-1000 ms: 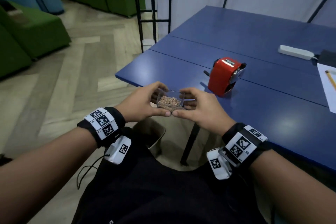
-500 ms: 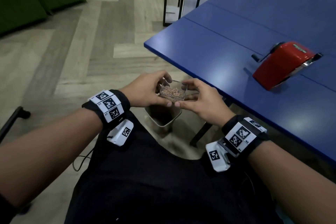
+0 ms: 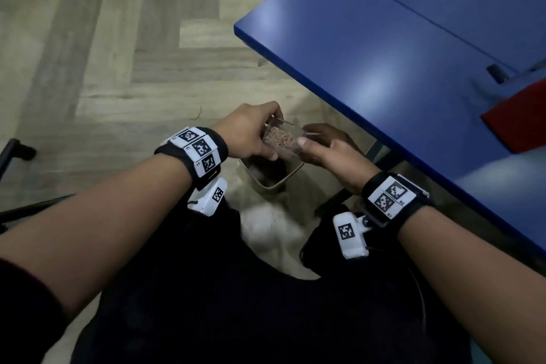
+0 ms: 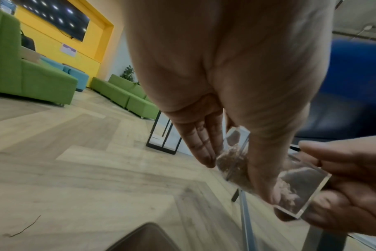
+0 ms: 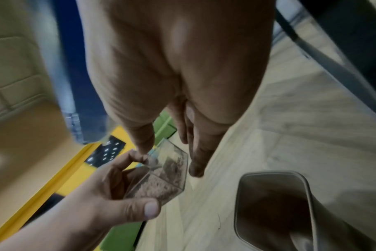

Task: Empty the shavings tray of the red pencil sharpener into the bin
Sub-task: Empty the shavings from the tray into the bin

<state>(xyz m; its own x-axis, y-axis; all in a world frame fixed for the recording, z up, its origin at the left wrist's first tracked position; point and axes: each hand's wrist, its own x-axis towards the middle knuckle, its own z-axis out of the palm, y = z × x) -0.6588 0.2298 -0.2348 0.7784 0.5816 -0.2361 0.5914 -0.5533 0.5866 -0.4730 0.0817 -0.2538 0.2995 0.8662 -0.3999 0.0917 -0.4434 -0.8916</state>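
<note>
Both hands hold the clear shavings tray (image 3: 282,139) just above the bin (image 3: 276,176).

The left hand (image 3: 248,133) pinches the tray's left end between thumb and fingers; the right hand (image 3: 331,151) grips its right end. The tray is full of brown shavings and tilted. The bin stands on the wood floor by the near edge of the blue bench (image 3: 384,47), where the red pencil sharpener (image 3: 520,124) sits at far right.
</note>
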